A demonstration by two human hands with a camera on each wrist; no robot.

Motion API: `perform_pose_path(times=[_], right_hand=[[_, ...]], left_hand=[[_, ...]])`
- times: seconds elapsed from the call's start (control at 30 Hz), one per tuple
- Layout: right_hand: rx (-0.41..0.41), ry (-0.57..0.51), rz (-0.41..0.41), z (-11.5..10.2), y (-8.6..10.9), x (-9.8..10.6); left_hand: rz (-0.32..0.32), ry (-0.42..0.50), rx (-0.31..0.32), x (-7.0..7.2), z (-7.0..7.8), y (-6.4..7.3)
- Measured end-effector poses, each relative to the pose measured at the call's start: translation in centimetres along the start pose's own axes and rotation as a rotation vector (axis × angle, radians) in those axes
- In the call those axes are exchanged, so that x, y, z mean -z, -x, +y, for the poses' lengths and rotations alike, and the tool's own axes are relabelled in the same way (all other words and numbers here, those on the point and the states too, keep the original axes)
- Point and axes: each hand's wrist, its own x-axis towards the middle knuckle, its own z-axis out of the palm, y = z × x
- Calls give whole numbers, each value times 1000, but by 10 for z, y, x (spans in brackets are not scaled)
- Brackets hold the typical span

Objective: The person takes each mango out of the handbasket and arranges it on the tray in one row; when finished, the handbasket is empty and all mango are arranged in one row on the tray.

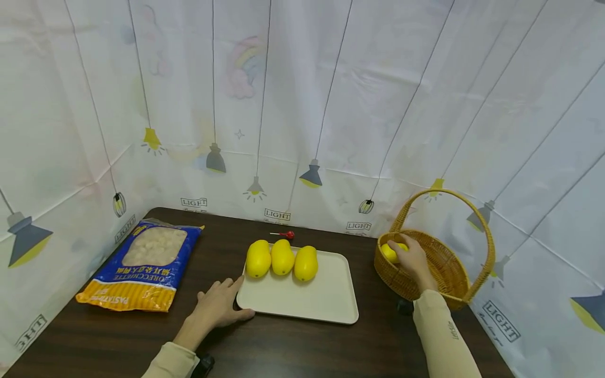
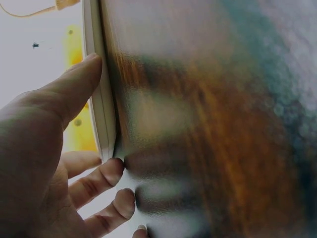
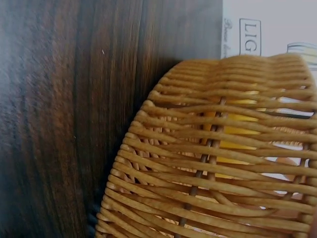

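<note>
Three yellow oval fruits [image 1: 282,257] lie side by side along the back left of a white tray [image 1: 321,302]. At the tray's front left corner is my left hand [image 1: 215,307], its thumb spread along the front edge and its index fingertip at the left side. In the left wrist view the thumb [image 2: 74,89] touches the tray's rim, while the other fingertips rest on the table. My right hand [image 1: 412,261] reaches inside a wicker basket [image 1: 454,270] and grips another yellow fruit [image 1: 389,254] near its left wall. In the right wrist view, woven cane mostly hides that fruit.
A blue and orange bag of orecchiette pasta [image 1: 146,265] lies at the left of the dark wooden table [image 1: 293,346]. Behind the tray is a small red-headed object [image 1: 287,234] with a thin shaft. The basket's tall handle [image 1: 489,247] arches up; a printed curtain [image 1: 302,105] hangs behind.
</note>
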Motion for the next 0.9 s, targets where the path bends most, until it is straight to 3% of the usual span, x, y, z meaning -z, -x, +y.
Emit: perform_pose_path(times=[0.23,0.47,0.9], right_hand=[[-52,42,-73,14,-9,-1],[-50,98,-132,25,-19,-5],[-25,182,-148,37,-34,-15]], left_hand=[[1,15,3,-1,1,1],[11,15,4,-2,1,0],[7,13,10,-2,0,-1]])
